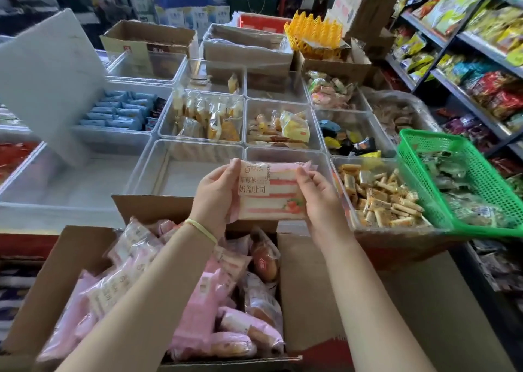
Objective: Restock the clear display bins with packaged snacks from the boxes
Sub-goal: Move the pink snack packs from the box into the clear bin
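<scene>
A pink-and-white packaged strawberry toast snack (271, 192) is held up between both hands. My left hand (216, 194) grips its left edge and my right hand (318, 199) grips its right edge. They hover over the near edge of a clear display bin (181, 159) that looks bare inside. Below my forearms an open cardboard box (70, 255) is full of several pink and clear wrapped snack packs (203, 306).
Clear bins behind hold blue packs (119, 111), yellow cakes (209, 119) and mixed sweets. A bin of small wrapped bars (382, 199) sits right, beside a green basket (467, 184). A white lid (48, 80) leans at left. Stocked shelves (467, 40) rise at right.
</scene>
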`<state>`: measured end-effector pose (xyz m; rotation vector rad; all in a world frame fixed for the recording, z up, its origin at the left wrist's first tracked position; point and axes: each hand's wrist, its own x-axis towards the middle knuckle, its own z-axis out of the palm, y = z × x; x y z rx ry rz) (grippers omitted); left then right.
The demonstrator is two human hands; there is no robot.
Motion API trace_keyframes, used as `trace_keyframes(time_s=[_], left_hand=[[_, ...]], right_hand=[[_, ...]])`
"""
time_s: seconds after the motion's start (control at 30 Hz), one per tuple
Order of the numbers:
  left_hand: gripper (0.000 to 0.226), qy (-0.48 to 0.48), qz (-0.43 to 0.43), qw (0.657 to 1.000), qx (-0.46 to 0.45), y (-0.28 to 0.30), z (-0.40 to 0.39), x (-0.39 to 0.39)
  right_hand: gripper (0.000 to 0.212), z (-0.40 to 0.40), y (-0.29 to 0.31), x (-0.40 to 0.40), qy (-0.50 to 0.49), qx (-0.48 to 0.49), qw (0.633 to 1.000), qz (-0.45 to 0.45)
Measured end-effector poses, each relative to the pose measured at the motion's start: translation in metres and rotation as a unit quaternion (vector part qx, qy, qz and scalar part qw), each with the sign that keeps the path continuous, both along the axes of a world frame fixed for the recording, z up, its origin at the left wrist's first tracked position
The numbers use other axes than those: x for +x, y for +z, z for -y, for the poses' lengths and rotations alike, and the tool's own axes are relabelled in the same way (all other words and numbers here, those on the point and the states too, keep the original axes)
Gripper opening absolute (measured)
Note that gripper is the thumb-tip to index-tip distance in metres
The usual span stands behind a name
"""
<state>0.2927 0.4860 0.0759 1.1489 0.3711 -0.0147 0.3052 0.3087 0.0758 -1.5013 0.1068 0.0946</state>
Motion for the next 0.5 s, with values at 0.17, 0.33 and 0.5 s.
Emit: trace_keyframes(time_s=[0.17,0.33,0.5], left_hand=[[0.019,-0.039,0.024,0.997,0.064,0.001,0.036,0.036],[0.017,-0.108,0.052,0.975,0.189,0.004,0.084,0.073],[0.022,-0.125,0.049,0.968,0.211,-0.017,0.126,0.110]], right_hand=[[0.023,0.065,0.000,0.024,0.038,-0.187,0.977,0.095],[0.047,0.104,0.015,0.061,0.133,-0.385,0.903,0.141],[0.031,0.126,-0.005,0.099,0.214,-0.341,0.914,0.037]])
